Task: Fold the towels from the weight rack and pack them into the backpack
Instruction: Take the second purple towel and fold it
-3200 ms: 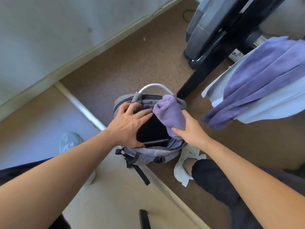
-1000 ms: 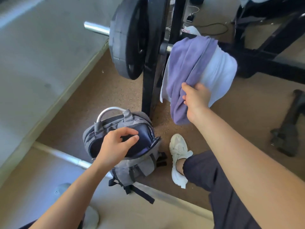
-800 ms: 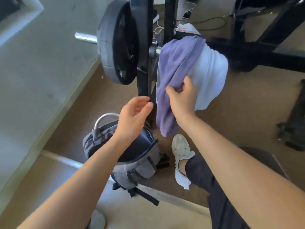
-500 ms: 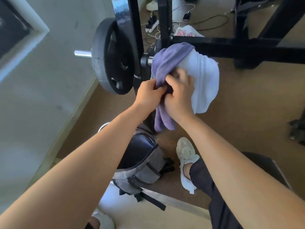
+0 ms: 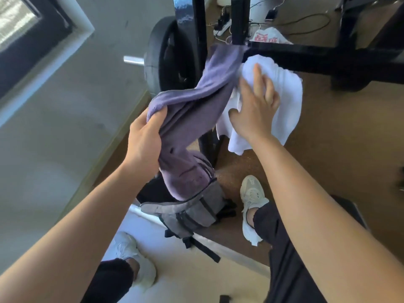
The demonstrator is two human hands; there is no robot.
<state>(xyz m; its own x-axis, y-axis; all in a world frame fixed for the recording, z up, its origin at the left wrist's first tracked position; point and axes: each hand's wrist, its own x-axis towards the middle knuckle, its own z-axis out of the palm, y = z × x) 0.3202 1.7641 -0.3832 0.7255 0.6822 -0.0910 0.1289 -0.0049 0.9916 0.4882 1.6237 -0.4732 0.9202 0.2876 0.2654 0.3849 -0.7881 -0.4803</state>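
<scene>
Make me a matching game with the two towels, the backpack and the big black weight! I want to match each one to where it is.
Things:
1. purple towel
2. white towel
3. backpack
4. weight plate

Places:
A. on the floor beside a shoe
B. on the silver bar
C. held in the left hand
D. touched by the right hand

Pairs: 1-C, 2-D, 3-A, 4-B

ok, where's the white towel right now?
Head view, upper right of centre: white towel hangs over the black rack bar, right of the purple towel, right hand resting on it.
</scene>
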